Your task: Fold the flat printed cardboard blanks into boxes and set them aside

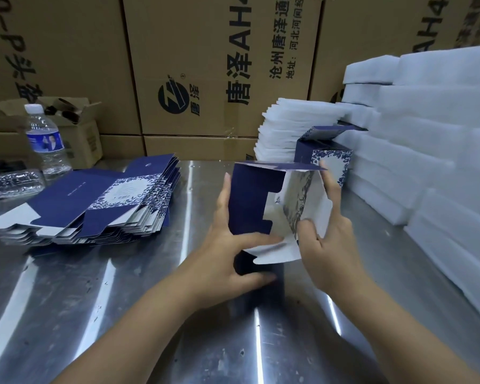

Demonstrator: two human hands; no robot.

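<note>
Two hands on half-folded box [250, 200] over steel table [122, 300] ctr: left hand [227, 245] grips navy side, right hand [330, 239] pinches white flap. Blank stack [94, 200] at left, foam sheets [427, 134] at right, cartons [205, 65] behind.

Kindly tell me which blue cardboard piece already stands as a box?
The upright blue floral cardboard box beside the white foam sheets; the others are flat or half-folded.

Centre brown corrugated cardboard carton [200, 31]: sideways black print "唐泽AH4", "沧州唐泽通", "地址:河北河间经", cut off at the frame's top; round logo with "唐泽" and ®.
Right brown cardboard carton [385, 29]: "AH4".
Clear plastic water bottle's blue label [45, 141]: print unreadable, perhaps a portrait.
</note>
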